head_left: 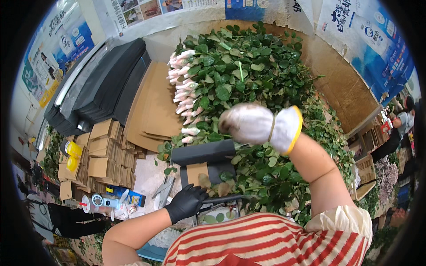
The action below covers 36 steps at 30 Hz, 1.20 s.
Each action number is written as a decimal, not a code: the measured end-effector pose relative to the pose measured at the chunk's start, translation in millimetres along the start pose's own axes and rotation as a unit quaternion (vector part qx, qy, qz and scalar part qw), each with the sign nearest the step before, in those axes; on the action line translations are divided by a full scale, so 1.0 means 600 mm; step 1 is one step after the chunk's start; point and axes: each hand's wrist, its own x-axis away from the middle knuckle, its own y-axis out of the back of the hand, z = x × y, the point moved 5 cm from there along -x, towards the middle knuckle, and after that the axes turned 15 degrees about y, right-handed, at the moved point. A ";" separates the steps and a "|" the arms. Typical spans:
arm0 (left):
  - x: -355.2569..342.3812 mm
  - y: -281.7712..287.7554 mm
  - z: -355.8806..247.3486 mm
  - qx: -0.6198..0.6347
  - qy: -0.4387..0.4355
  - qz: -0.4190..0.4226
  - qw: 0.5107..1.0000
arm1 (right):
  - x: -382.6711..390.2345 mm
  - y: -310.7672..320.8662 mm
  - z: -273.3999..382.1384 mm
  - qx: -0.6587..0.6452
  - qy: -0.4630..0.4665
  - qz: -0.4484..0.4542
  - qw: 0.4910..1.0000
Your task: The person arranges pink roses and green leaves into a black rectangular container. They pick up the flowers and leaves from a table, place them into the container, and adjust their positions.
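Note:
My left hand (186, 202), in a black glove, lies low at the edge of a dark grey wrapping sheet (214, 173), fingers stretched out and holding nothing visible. On that sheet is a piece of brown cardboard (196, 171). A folded or rolled dark part (203, 153) stands up along its far side. My right hand (248, 123), in a white glove with a yellow cuff, is above the leafy stems; motion smears its fingers and hides whether they hold anything. Beyond it is a large heap of leafy flower stems (248, 66), with pale sleeves over the buds (184, 91) at its left side.
Stacks of folded cardboard (104, 150) and dark sheets (111, 82) stand at the left, beside large cardboard sheets (153, 102). Yellow tape rolls (73, 150), a small fan (97, 200) and a blue box (128, 195) are near. A cardboard wall (339, 97) borders the right.

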 end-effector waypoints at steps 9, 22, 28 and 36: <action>0.048 -0.018 0.004 -0.050 -0.028 -0.215 0.975 | -0.030 -0.206 0.194 -0.150 -0.122 0.134 0.972; 0.335 -0.182 0.216 0.262 0.455 -0.361 0.771 | -0.016 -0.255 0.203 -0.390 -0.212 0.027 0.896; 0.492 -0.215 0.315 0.017 0.605 -0.383 0.697 | 0.012 -0.263 0.176 -0.349 -0.237 -0.038 0.906; 0.497 -0.294 0.445 -0.015 0.600 -0.221 0.768 | 0.015 -0.276 0.192 -0.318 -0.146 -0.007 0.937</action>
